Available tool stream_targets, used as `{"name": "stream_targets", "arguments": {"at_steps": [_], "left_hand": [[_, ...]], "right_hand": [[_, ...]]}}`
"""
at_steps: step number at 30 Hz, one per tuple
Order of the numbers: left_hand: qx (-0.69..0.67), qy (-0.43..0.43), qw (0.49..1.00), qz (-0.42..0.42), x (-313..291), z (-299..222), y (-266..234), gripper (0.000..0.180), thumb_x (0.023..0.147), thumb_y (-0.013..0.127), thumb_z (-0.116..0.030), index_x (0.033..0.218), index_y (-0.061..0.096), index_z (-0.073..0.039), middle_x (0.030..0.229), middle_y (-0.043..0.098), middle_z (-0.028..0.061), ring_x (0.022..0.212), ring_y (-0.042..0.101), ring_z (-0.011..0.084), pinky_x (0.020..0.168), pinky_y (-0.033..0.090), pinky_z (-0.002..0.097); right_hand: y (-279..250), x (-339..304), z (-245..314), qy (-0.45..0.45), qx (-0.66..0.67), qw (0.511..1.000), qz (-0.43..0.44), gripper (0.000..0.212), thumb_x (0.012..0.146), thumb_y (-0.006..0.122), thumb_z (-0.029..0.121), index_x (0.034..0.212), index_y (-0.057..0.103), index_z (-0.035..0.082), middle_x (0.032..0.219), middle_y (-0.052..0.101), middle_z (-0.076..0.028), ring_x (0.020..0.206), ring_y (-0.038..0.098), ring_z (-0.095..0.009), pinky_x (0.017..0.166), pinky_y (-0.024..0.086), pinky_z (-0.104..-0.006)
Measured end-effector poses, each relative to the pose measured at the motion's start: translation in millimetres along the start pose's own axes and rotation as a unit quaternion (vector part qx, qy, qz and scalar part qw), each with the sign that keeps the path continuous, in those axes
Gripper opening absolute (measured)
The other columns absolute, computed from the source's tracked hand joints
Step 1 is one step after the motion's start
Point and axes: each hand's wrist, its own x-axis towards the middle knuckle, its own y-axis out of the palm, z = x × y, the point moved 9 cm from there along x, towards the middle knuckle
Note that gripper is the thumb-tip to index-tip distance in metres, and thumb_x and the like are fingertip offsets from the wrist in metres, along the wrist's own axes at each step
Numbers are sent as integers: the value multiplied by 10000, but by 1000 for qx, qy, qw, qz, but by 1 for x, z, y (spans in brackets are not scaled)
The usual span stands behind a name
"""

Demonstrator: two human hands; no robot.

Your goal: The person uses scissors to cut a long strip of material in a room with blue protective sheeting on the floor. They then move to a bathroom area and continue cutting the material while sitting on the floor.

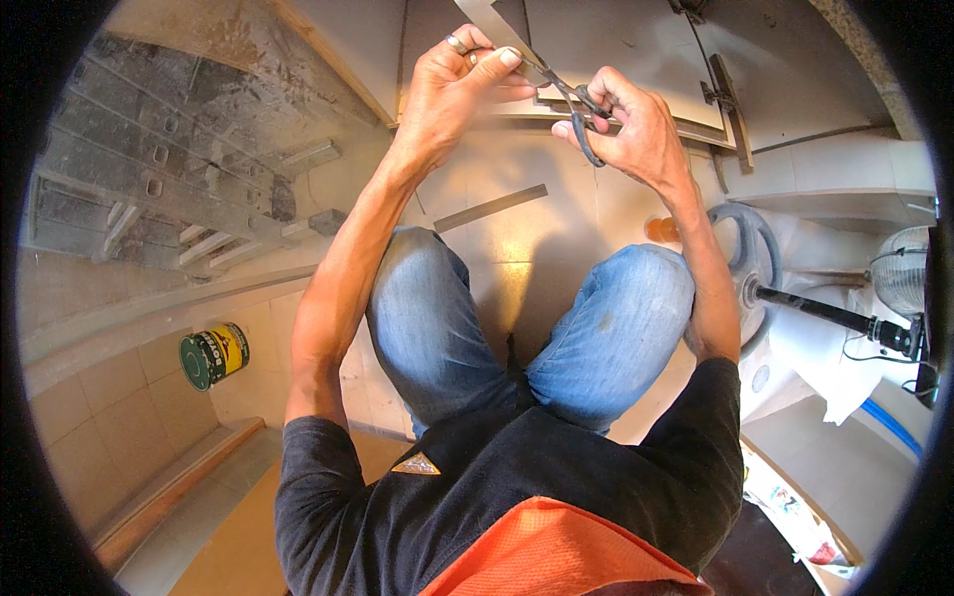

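Up at the top of the view, my left hand (445, 87) pinches a thin grey strip (489, 20) between thumb and fingers; a ring is on one finger. My right hand (641, 134) grips black-handled scissors (584, 141), thumb and fingers in the loops. Pointing up and left, the scissor blades meet the strip right by my left fingertips. Whether the blades are parted there is hard to make out. Another grey strip (492, 208) lies on the floor beyond my knees.
White cabinet panels (636, 45) stand ahead. To the right is a pedestal fan (899, 273) with its round base (740, 258) and a small orange object (661, 230) nearby. A green and yellow can (214, 356) sits at left, beside a dusty glass-like panel (189, 149).
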Motion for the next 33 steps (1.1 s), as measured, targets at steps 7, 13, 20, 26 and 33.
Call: {"name": "stream_targets", "arguments": {"at_steps": [7,13,20,26,33], "left_hand": [[-2,10,1000,-3,1,-1,-1,120,957,679,-113,933,584,-43,858,702,74,844,731,200,780,620,301],[9,0,1000,10,-1,2,3,125,961,677,-131,971,599,-32,856,700,71,839,726,182,778,620,289],[12,5,1000,7,-1,1,2,138,957,687,-143,968,601,-36,851,698,71,839,726,177,763,620,287],[9,6,1000,2,-1,0,2,135,957,688,-146,964,602,-42,865,705,77,839,726,173,748,615,279],[17,1,1000,17,-3,2,7,143,964,680,-158,971,608,-34,847,708,82,822,723,170,724,604,269]], "right_hand": [[3,-1,-9,42,12,999,14,423,779,875,223,795,484,62,672,495,30,652,446,-45,555,394,-211],[0,0,-1,3,-39,999,-3,447,760,889,230,794,479,57,688,495,34,659,449,-57,570,417,-227],[-2,0,-1,8,-4,1000,-8,442,759,889,227,791,482,58,686,499,31,644,450,-55,532,397,-231],[0,0,-5,31,0,1000,6,436,768,884,225,796,480,63,689,497,27,649,453,-54,536,393,-234],[-1,-1,2,7,-9,1000,-4,439,765,889,232,807,487,60,676,491,29,654,460,-66,588,441,-242]]}}
